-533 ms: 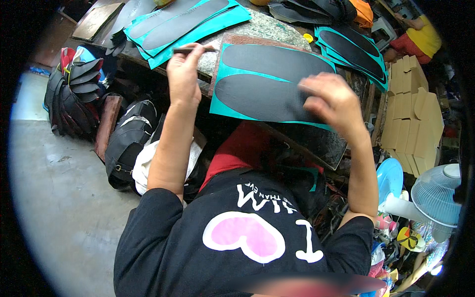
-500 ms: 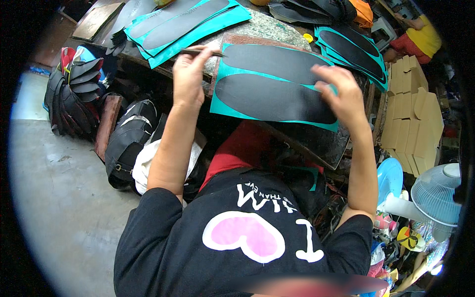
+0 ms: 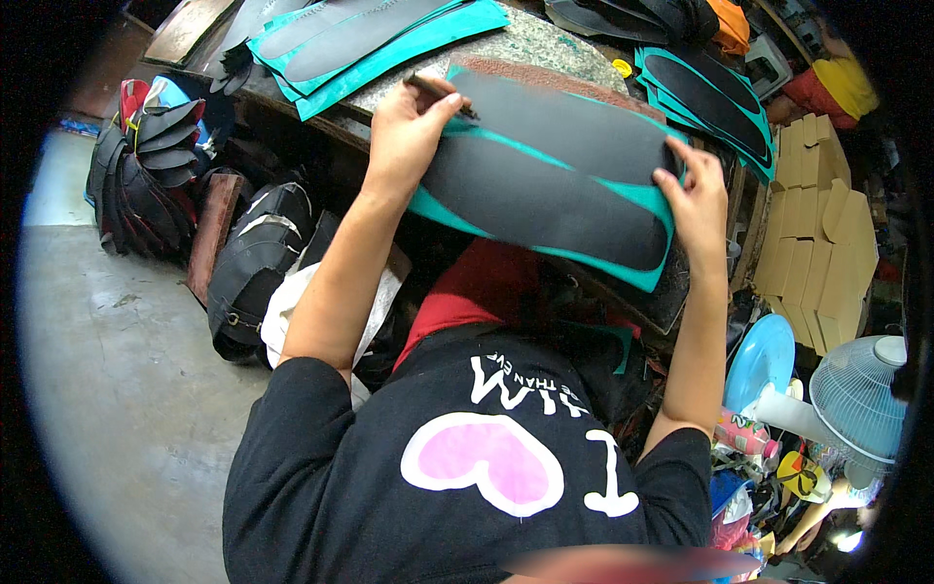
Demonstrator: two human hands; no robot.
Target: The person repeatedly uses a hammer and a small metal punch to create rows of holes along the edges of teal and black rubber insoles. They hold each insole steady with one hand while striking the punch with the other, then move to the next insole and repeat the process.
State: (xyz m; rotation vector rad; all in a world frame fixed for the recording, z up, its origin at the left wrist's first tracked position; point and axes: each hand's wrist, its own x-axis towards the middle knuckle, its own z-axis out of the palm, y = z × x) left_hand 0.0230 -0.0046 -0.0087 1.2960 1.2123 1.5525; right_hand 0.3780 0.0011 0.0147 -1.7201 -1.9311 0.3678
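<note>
A teal sheet [image 3: 525, 154] bearing two long black sole-shaped pieces, an upper one [image 3: 555, 122] and a lower one [image 3: 545, 209], slopes over the near edge of the worktable. At its upper left corner, my left hand [image 3: 409, 131] is closed on a slim dark pen-like tool [image 3: 443, 95], whose tip points at the upper black piece. My right hand [image 3: 696, 190] grips the sheet's right edge, thumb and forefinger on the top face. Its other fingers are partly hidden.
Similar teal sheets lie in a left stack [image 3: 379, 49] and a right stack [image 3: 705, 97]. A brown board [image 3: 545, 80] shows behind the sheet. Bundled black shoe parts [image 3: 146, 185] stand at left. Cardboard boxes [image 3: 803, 234] and a fan [image 3: 856, 399] are at right, with another person [image 3: 837, 88] beyond.
The sheet has turned clockwise, its right end dropping nearer to me. My right hand has come down onto its edge. My left hand has shifted right with the tool, now pointing downward.
</note>
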